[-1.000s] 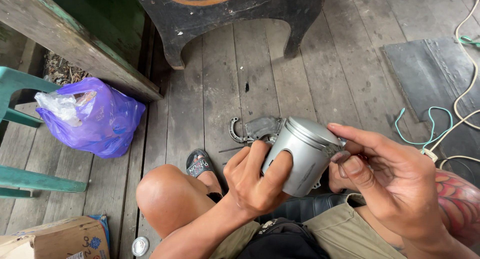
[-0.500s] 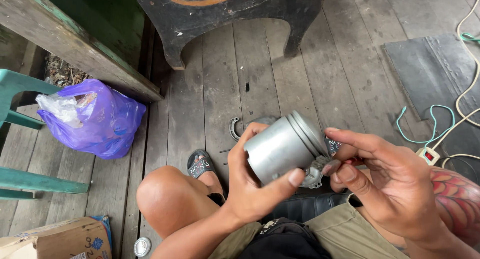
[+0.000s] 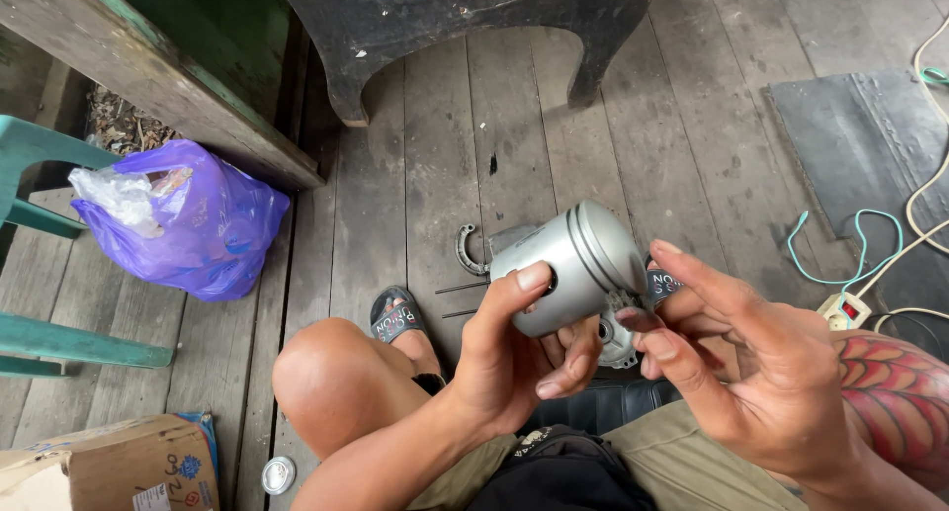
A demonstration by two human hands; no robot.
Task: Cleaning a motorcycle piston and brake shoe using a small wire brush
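Note:
My left hand [image 3: 519, 358] grips a grey metal piston [image 3: 571, 264], held on its side with the grooved crown pointing up and right. Thumb lies on the skirt, fingers curl under it. My right hand [image 3: 751, 363] hovers just right of the piston, fingers spread and slightly bent, fingertips close to the lower rim; nothing is visibly in it. Below the piston a round metal engine part [image 3: 618, 338] lies on the wooden floor, mostly hidden. My bare knee [image 3: 331, 373] is below left.
A purple plastic bag [image 3: 193, 224] lies at left beside a teal chair [image 3: 44, 338]. A cardboard box [image 3: 109, 467] and small can lid [image 3: 278, 474] sit bottom left. A dark cast stand [image 3: 474, 37] is above, cables and a power strip [image 3: 840, 308] at right, sandals [image 3: 395, 318] underfoot.
My left hand has turned the piston so the crown swings from facing right to up-right. My right hand has let go of its rim and opened its fingers.

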